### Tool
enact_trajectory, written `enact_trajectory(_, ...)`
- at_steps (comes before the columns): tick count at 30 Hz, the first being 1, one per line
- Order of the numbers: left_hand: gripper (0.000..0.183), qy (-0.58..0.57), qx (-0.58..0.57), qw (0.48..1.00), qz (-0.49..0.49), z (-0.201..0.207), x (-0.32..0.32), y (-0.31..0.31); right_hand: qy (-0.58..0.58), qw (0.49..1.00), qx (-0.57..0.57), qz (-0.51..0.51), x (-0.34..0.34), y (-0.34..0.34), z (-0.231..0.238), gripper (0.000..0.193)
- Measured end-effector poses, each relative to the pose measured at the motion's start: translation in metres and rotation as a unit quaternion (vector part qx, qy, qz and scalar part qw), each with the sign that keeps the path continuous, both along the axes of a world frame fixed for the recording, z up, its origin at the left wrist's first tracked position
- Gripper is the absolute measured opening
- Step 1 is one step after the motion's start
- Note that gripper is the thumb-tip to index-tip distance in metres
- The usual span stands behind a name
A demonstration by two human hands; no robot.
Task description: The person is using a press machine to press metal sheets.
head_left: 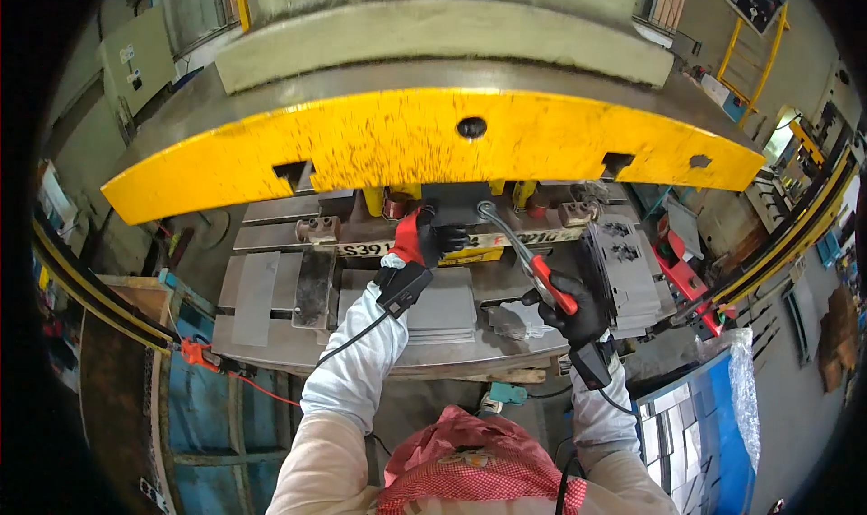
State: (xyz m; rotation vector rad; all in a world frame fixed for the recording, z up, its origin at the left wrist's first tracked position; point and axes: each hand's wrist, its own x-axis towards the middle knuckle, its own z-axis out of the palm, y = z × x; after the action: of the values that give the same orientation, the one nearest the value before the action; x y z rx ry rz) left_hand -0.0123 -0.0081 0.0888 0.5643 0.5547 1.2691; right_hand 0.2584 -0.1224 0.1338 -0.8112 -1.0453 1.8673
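As my right hand (578,303) closes around the red handle of a long-shafted tool (517,242), gloved fingers wrapped about it, the metal shaft slants up and leftward into the press opening. Its round head (487,209) sits at the right edge of a dark flat plate (452,203), within the die; contact between the two I cannot tell.

Left hand (435,239), in a black and red glove, reaches in by the near side of that plate, fingers pointing right. Whether they pinch anything I cannot tell; they overlap the front of the die. A yellow block (471,256) lies just below them.

Overhead, a scuffed yellow press beam (388,145) spans the view. On the bed, nearer me: a neat stack of grey sheets (441,306) below my left hand, a taller stack (634,285) just right of my right hand, one lone grey sheet (257,291) well off left. Black box (405,289) strapped at my left wrist, another (591,365) at my right, cables trailing from both.
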Motion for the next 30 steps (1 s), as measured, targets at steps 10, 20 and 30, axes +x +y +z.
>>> enact_trajectory(10, 0.034, 0.014, 0.026, 0.999, 0.025, 0.007, 0.002, -0.004, -0.011, 1.000, -0.005, -0.024, -0.008, -0.005, 0.004, 0.047)
enact_trajectory(20, 0.032, 0.236, 0.151, 0.955, 0.094, -0.060, -0.017, 0.041, -0.089, 0.993, 0.068, 0.043, -0.005, 0.007, 0.009, 0.050)
enact_trajectory(30, 0.037, 0.122, -0.017, 0.991, 0.051, 0.020, 0.008, -0.010, 0.011, 0.999, -0.031, -0.024, -0.073, 0.175, 0.034, 0.035)
